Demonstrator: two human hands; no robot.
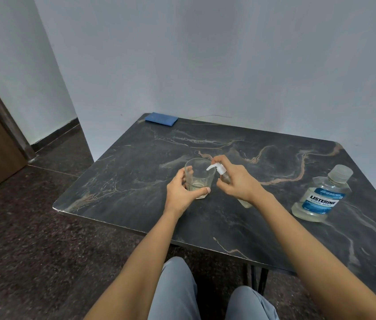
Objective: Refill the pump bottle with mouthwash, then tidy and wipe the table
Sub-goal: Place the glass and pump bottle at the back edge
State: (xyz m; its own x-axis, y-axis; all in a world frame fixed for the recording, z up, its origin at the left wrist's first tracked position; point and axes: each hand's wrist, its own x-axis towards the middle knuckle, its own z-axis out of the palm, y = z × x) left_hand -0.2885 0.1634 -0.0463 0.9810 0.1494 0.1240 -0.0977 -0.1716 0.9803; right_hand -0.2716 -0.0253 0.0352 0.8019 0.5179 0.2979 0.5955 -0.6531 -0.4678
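Dark marbled table (240, 222) with tan veining. On it: clear glass (198, 180) in the left hand (183, 192); mouthwash bottle (321, 195) upright, well right of the right hand (237, 183); folded blue cloth (161, 118) far beyond the left hand, at the back corner.

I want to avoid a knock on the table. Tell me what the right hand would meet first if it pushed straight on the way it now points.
The right hand, wrapped around the pump bottle, points left and away, towards the glass held by the left hand. The white pump nozzle already reaches over the rim, so the glass would probably be met first; depth is uncertain.
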